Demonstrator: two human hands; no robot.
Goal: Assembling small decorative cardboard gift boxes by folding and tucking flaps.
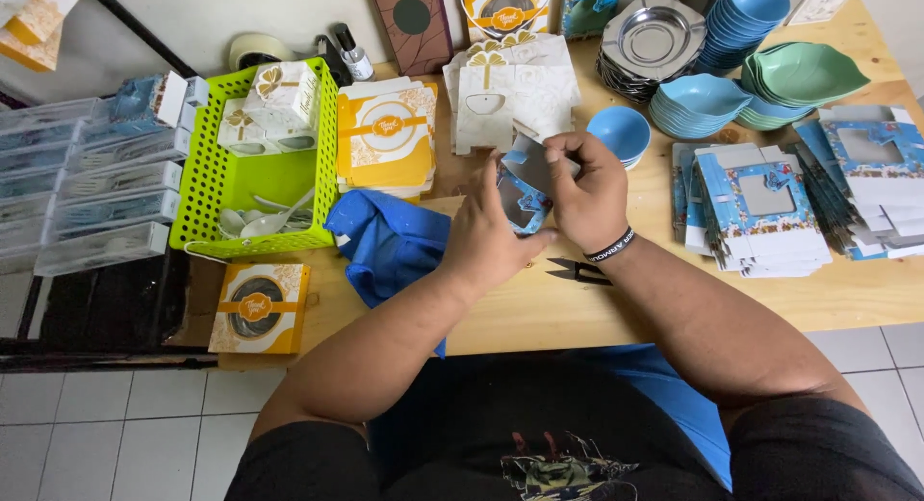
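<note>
Head view, looking down along both forearms to a light wooden table point(539, 313). Nearest: black shirt and blue cloth at the lap, then tiled floor at left. At mid-table, left hand point(496, 241) and right hand point(589, 198) closed together around a small blue patterned box point(525, 188), partly folded, grey inner flap showing; fingers of both curled on its edges, thumbs pressed to its sides. Black wristband point(610, 245) on the right wrist. Just behind that wrist, flat on the wood: small black snips point(577, 270). Left of the hands: crumpled blue plastic bag point(390, 246), touching the table's near edge. Lower left, lying apart: one finished yellow-and-white window box point(260, 307). Farther left: lime-green perforated basket point(207, 188) holding white plastic spoons and cream boxes; beside it, a stack of flat yellow boxes point(387, 140). Right of the hands: stacks of flat blue box blanks point(760, 212). Just beyond the hands: cream box blanks point(510, 92) and a single blue bowl point(619, 132). Far edge: stacked blue bowls point(741, 20), green leaf-shaped dishes point(804, 73), silver square trays point(650, 44).
</note>
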